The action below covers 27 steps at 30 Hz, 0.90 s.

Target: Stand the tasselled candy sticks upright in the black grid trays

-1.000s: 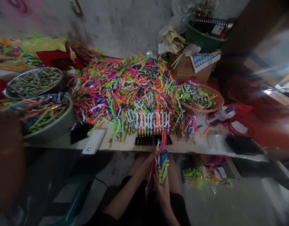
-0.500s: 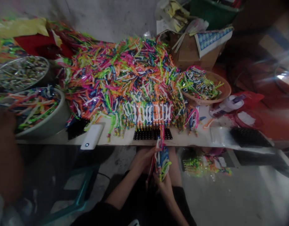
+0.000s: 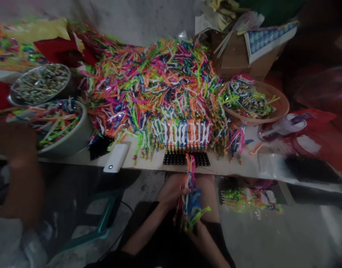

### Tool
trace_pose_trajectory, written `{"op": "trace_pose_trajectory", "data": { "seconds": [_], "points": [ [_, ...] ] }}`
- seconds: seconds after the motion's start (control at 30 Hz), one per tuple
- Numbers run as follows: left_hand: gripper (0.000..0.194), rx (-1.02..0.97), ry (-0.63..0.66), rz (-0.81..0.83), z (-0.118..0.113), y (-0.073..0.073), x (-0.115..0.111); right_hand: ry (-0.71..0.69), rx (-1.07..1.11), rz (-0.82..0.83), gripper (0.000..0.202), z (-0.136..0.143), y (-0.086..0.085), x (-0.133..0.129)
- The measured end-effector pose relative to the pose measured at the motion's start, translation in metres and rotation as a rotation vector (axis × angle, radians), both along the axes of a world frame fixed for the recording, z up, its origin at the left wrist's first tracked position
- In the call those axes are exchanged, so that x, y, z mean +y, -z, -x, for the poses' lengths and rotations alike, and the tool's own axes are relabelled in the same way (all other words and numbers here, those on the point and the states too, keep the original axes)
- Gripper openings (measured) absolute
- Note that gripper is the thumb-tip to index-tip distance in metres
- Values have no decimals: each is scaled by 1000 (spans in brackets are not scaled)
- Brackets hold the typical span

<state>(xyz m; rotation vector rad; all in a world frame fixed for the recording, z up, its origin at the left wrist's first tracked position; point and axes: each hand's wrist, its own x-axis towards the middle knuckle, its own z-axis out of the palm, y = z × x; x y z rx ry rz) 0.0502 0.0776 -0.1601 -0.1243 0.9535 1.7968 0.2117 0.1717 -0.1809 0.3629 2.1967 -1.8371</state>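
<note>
Over my lap, my left hand [image 3: 173, 197] is closed around the upper part of a bundle of coloured plastic strips [image 3: 195, 203], mostly blue, orange, pink and white. Lower down, my right hand [image 3: 198, 232] grips the bundle's bottom end, where a yellow-green strip sticks out; its fingertips are partly hidden. The bundle's top reaches up in front of a black perforated tray [image 3: 173, 159] at the table's front edge. Just behind that tray lies a neat row of similar pieces [image 3: 184, 133] with white figures and beaded lower ends.
A large heap of coloured strips [image 3: 148, 85] covers the table's back. Filled basins stand left [image 3: 84, 130] and right [image 3: 284, 102]. A white power bank [image 3: 116, 158] and a clear cup [image 3: 285, 126] lie near the edge. Another person's arm [image 3: 23, 171] is at left, by a teal stool [image 3: 104, 216].
The whole view has shifted, so the table appears farther right. My right hand sits slightly lower on the bundle, and the yellow-green strip now points out to the right.
</note>
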Motion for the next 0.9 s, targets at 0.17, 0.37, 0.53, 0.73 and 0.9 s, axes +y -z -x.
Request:
{"op": "trace_pose_trajectory", "data": {
  "seconds": [0.17,0.37,0.53,0.73,0.9],
  "points": [
    [70,56,75,-122,-6,-2,-13,-129,-2,-75,39,3,-20,10],
    [67,17,61,-121,-8,0,-18,-75,-97,-292,27,10,-45,30],
    [69,1,54,-132,-9,9,-22,71,8,-384,47,28,-54,77],
    [65,-7,6,-139,-10,6,-25,167,66,-204,40,127,-98,119],
    [68,30,-18,-184,-8,0,-24,154,96,41,40,223,-93,110]
  ]
}}
